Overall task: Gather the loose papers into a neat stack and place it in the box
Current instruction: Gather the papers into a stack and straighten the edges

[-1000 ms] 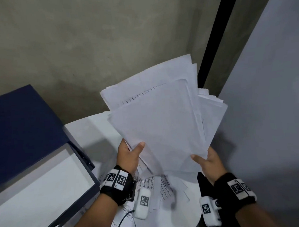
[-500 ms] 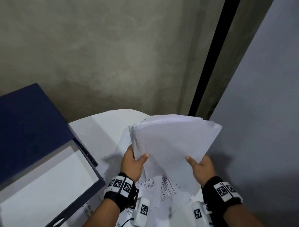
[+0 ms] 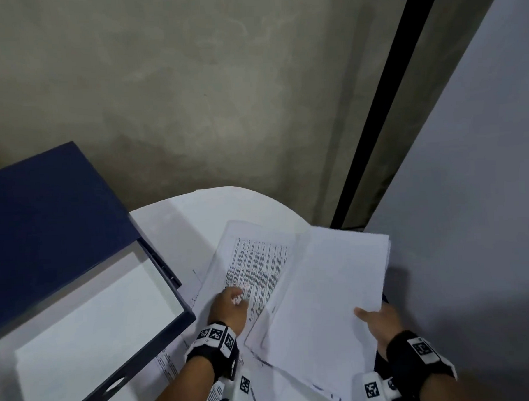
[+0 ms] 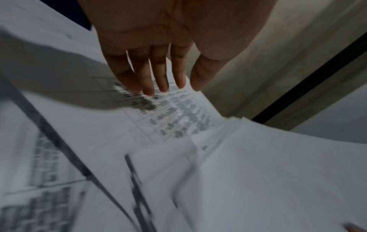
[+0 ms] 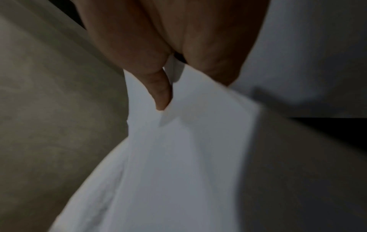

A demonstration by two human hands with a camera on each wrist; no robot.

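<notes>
A thick stack of white papers (image 3: 325,291) lies low over the round white table (image 3: 203,212), held at its near right corner by my right hand (image 3: 379,319), thumb on top. In the right wrist view the thumb (image 5: 161,92) pinches the stack (image 5: 178,157) against the fingers below. My left hand (image 3: 230,308) reaches with straight fingers (image 4: 157,78) onto a printed sheet (image 3: 257,267) lying left of the stack. The printed sheet (image 4: 178,113) and the stack's edge (image 4: 248,149) show blurred in the left wrist view. The open dark blue box (image 3: 91,353) stands at the left.
The box's raised blue lid (image 3: 45,216) leans at the far left. More printed sheets (image 3: 170,362) lie on the table near my wrists. A grey-green wall (image 3: 191,82) stands behind, and a pale panel (image 3: 469,191) with a black strip (image 3: 383,110) closes the right side.
The stack came down from upright in front of me to low over the table. My left hand let go of it and moved onto the printed sheet; my right hand kept its hold.
</notes>
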